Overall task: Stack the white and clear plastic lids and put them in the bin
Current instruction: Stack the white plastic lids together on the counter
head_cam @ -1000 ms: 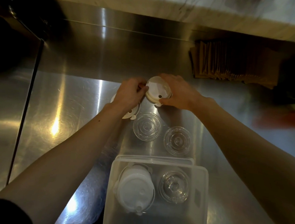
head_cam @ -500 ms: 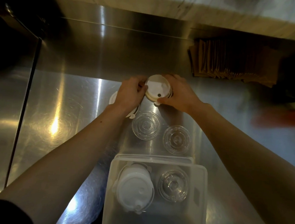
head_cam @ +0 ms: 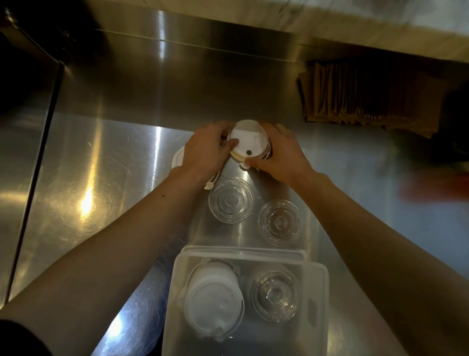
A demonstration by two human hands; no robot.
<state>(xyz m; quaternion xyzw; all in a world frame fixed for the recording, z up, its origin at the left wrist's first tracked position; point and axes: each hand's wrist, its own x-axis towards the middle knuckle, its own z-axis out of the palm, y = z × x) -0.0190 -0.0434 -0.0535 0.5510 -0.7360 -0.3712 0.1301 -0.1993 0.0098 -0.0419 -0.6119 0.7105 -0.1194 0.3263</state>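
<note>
The left hand (head_cam: pixel 206 153) and right hand (head_cam: pixel 281 156) clamp together on a white lid stack (head_cam: pixel 248 142) at the far tabletop (head_cam: pixel 100 195). 2 clear lids (head_cam: pixel 231 199) lie nearer, unstacked. The near bin (head_cam: pixel 326 311) already holds white and clear stacks.

glossy steel counter (head_cam: pixel 94 166), translucent plastic bin (head_cam: pixel 326 311)

There is only the one view, from a wide-angle camera on the person's head, looking steeply down and forward over both forearms at the steel counter (head_cam: pixel 94 166). It sits close: the two hands (head_cam: pixel 279 159) gripping a white lid (head_cam: pixel 249 139) fall just above frame centre, the bin (head_cam: pixel 321 311) lies nearer the wearer below that grip, and the backsplash and marble ledge curve across the top beyond it.
</note>
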